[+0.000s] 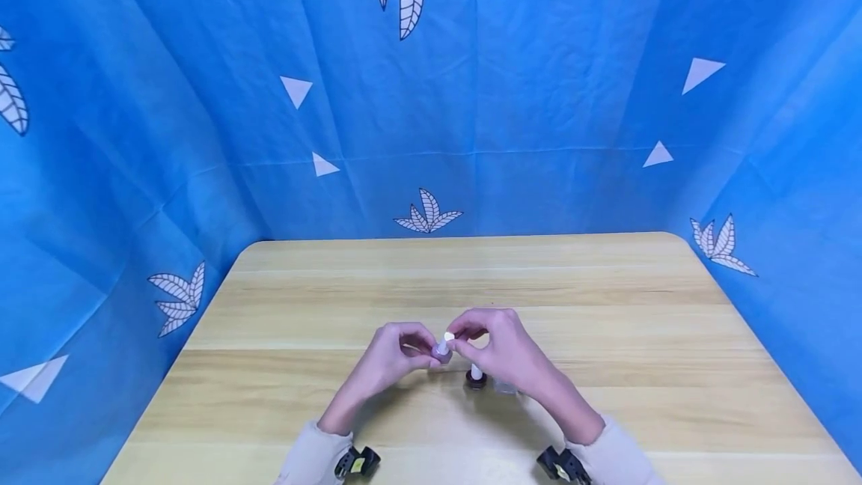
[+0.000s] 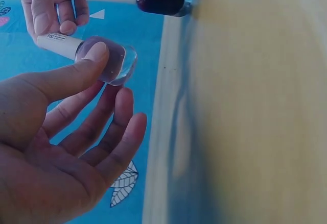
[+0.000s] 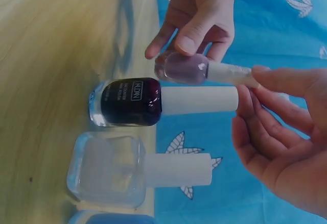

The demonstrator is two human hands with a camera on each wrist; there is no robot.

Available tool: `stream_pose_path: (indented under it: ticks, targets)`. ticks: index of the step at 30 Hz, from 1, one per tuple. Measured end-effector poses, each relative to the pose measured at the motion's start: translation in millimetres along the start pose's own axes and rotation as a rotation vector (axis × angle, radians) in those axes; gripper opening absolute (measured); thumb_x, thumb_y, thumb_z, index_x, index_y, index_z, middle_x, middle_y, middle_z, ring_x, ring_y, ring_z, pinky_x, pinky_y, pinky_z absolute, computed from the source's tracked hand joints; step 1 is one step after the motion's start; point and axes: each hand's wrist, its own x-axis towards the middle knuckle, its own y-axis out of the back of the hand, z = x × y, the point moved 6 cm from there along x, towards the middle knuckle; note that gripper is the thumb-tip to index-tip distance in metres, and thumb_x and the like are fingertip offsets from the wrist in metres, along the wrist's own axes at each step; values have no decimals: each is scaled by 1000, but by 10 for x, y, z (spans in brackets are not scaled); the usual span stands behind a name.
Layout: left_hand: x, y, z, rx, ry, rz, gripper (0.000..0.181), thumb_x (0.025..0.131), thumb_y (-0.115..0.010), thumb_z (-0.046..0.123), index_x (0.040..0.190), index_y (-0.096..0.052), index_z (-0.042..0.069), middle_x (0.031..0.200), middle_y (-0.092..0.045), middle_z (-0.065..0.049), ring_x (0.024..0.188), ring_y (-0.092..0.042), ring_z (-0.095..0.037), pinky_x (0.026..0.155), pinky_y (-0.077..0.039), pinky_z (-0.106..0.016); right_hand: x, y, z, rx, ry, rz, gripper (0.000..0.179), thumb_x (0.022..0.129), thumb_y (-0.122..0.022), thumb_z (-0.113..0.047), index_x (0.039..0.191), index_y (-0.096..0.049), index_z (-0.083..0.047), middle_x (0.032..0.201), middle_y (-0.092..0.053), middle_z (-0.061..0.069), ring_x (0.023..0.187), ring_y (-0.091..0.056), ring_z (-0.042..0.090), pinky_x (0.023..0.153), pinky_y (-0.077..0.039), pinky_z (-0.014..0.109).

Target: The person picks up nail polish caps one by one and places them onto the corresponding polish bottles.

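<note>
Above the table, my left hand grips a mauve nail polish bottle by its glass body, thumb on the near side and fingers behind. My right hand pinches the end of that bottle's white cap between thumb and fingertips. The cap still meets the bottle neck, and the bottle leans with its cap toward the right hand. Close below the hands, a dark red nail polish bottle with a white cap stands upright on the table.
A clear nail polish bottle with a white cap stands beside the dark red one, partly behind the right hand in the head view. A blue-topped edge of another item shows below it. Blue patterned cloth hangs behind the wooden table.
</note>
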Motion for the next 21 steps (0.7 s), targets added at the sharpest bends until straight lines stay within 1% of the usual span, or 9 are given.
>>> stream_pose_path:
  ticks: [4, 7, 10, 15, 21]
  targets:
    - [-32, -41, -47, -37, 17, -13, 20, 79, -86, 0, 96, -74, 3, 95, -75, -12, 86, -73, -30, 76, -64, -29, -26, -38, 35, -7, -28, -39, 8, 91, -78, -11, 99, -77, -11, 88, -75, -5, 81, -68, 4, 79, -63, 39]
    - [-48, -62, -80, -38, 29, -11, 22, 77, -86, 0, 95, -75, 4, 93, -75, -10, 84, -73, -30, 74, -64, -29, -52, -65, 56, -1, -44, -67, 8, 91, -77, -8, 98, -76, -10, 87, -74, -6, 81, -68, 5, 82, -63, 43]
    - [-55, -73, -106, -27, 37, -5, 22, 76, -87, 0, 94, -75, 5, 91, -75, -8, 81, -72, -28, 72, -63, -30, -69, -96, 73, 0, -49, -89, 9, 90, -76, -6, 98, -76, -10, 87, -73, -7, 83, -68, 5, 82, -63, 43]
    - [-57, -86, -138, -14, 46, 0, 21, 75, -88, -1, 91, -76, 5, 88, -75, -8, 79, -72, -26, 71, -63, -27, -74, -126, 93, 9, -53, -98, 10, 89, -77, -4, 97, -76, -10, 86, -73, -8, 82, -68, 5, 82, -63, 43]
    - [-53, -138, -145, 24, 40, -46, 20, 75, -88, -2, 90, -77, 6, 86, -75, -7, 78, -72, -24, 72, -62, -26, -105, -143, 114, 6, -47, -104, 9, 89, -78, -5, 95, -75, -10, 84, -72, -9, 80, -67, 3, 81, -63, 41]
